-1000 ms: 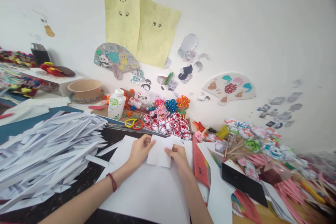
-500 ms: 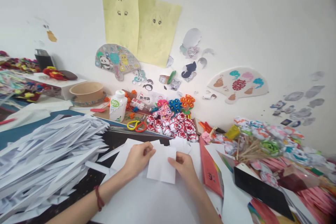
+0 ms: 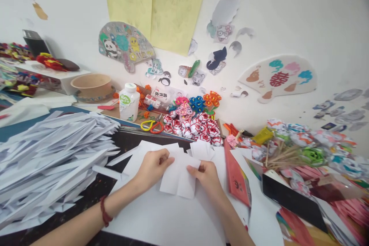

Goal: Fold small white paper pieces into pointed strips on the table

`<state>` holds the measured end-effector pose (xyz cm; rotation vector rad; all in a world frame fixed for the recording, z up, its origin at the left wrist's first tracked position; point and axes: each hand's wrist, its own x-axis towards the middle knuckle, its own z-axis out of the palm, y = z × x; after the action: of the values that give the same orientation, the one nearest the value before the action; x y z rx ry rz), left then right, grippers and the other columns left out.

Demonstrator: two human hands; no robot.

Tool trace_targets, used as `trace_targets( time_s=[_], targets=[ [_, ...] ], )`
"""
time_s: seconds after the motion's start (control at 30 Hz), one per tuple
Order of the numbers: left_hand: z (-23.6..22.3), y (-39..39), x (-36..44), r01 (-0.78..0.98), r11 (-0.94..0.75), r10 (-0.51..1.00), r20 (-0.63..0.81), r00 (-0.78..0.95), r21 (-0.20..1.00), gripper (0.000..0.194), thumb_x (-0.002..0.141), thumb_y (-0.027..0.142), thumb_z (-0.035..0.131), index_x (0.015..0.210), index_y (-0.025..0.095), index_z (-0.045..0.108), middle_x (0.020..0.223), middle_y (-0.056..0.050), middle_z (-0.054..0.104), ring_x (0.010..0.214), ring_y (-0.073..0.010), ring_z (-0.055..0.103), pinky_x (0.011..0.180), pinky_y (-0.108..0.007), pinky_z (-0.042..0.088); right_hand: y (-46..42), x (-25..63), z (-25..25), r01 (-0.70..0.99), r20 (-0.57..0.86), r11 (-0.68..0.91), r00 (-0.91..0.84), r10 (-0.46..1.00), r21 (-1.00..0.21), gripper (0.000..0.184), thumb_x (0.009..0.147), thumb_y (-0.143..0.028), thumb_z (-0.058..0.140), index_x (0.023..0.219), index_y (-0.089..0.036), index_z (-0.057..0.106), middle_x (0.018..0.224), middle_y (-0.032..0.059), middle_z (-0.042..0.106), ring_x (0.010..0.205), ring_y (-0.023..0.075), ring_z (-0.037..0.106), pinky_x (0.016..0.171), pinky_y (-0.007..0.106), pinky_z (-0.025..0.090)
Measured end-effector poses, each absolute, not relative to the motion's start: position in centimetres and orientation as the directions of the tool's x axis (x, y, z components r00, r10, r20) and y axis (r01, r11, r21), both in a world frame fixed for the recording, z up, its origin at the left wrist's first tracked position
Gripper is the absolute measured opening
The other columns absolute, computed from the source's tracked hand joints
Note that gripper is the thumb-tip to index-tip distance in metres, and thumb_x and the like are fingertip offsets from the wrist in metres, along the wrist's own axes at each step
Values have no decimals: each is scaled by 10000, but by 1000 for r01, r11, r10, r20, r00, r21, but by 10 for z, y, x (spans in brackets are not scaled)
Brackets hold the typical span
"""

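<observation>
A small square of white paper (image 3: 179,178) with a crease down its middle is held up between both hands. My left hand (image 3: 155,167) pinches its upper left edge between thumb and fingers; a dark red cord circles that wrist. At the paper's right edge, my right hand (image 3: 205,177) grips with the thumb in front and fingers behind. Beneath lies a large white sheet (image 3: 161,219). Several small white paper pieces (image 3: 201,150) rest just beyond the hands.
Folded white paper strips (image 3: 57,161) are heaped at left. Yellow-and-orange scissors (image 3: 152,126), a white bottle (image 3: 129,103) and red-and-white paper flowers (image 3: 196,128) stand along the back. A red packet (image 3: 238,180) and a black phone (image 3: 292,201) lie at right.
The camera view has tilted down a little. The held paper, flatter before, now bends along its middle crease, with both hands still gripping its edges.
</observation>
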<state>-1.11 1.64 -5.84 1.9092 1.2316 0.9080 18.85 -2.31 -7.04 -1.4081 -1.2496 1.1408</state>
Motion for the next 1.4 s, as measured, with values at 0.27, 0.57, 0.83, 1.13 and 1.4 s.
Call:
trace_targets(
  time_s=[0.27, 0.57, 0.83, 1.13, 1.4],
  targets=[
    [-63, 15, -10, 412, -236, 955, 131, 267, 880, 276, 743, 368, 544, 566, 175, 457, 479, 50, 431, 484, -107, 362, 491, -214, 268, -24, 187, -73, 317, -58, -113, 177, 982, -942, 234, 633, -326, 695, 659, -94, 713, 625, 63, 688, 558, 204, 584, 493, 262, 412],
    [-64, 16, -11, 398, -212, 957, 108, 268, 893, 300, 722, 395, 560, 542, 171, 473, 473, 40, 455, 475, -110, 373, 480, -215, 251, -25, 186, -74, 321, -59, -128, 214, 975, -938, 248, 602, -350, 693, 613, -103, 706, 588, 48, 663, 554, 201, 568, 473, 254, 394],
    [-67, 17, -11, 359, -184, 957, 84, 278, 915, 300, 720, 375, 571, 532, 168, 461, 456, 57, 396, 457, -96, 322, 460, -210, 213, -25, 186, -77, 306, -46, -112, 215, 975, -945, 241, 606, -335, 683, 659, -104, 724, 614, 57, 675, 605, 224, 591, 513, 272, 423],
    [-67, 18, -11, 352, -170, 958, 71, 278, 920, 313, 713, 393, 576, 531, 169, 456, 457, 60, 384, 459, -94, 313, 462, -211, 207, -25, 188, -79, 310, -47, -111, 207, 977, -944, 246, 616, -351, 680, 657, -112, 719, 631, 53, 682, 620, 228, 597, 519, 271, 423],
    [-69, 18, -12, 320, -150, 953, 51, 298, 935, 326, 715, 396, 574, 542, 167, 420, 471, 65, 336, 468, -85, 277, 458, -201, 185, -25, 187, -78, 309, -46, -107, 201, 979, -945, 277, 606, -370, 687, 659, -100, 713, 624, 57, 677, 603, 218, 585, 505, 261, 410]
  ],
)
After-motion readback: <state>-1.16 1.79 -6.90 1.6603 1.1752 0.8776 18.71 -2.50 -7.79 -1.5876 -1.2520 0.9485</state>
